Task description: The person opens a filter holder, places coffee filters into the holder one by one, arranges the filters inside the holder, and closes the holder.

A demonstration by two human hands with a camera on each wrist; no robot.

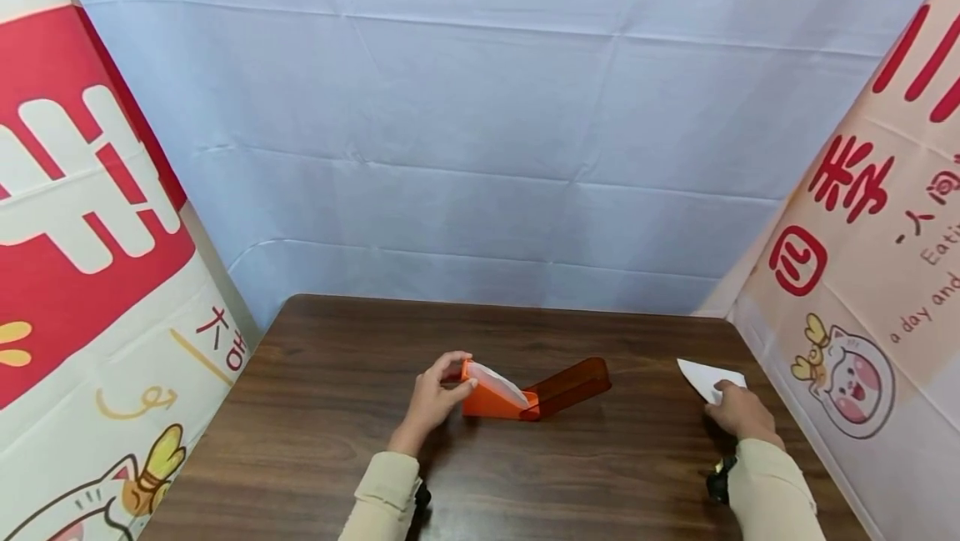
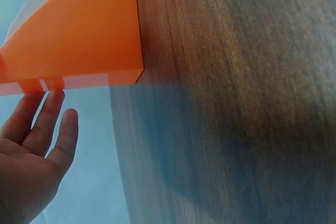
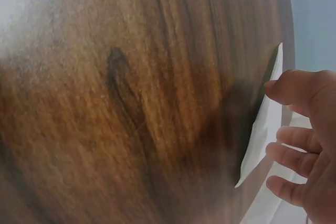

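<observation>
"Pale sleeves (image 1: 772, 491) sit closest to us. What does the left hand (image 1: 430, 403) have?"

"It grips the orange holder (image 1: 486, 404) by its tall end, thumb on the near side, two fingertips against the end wall, the little finger standing clear."

"Where's the holder?"

"On the brown table (image 1: 315, 408), between the hands, its translucent brown lid (image 1: 572, 387) open towards the right, white contents (image 1: 498, 383) showing."

"And the right hand (image 1: 744, 413)?"

"Near the table's right edge, well apart from the holder. Thumb and forefinger pinch a white sheet (image 1: 707, 378); the other fingers are spread. I can't tell whether the sheet touches the table."
</observation>
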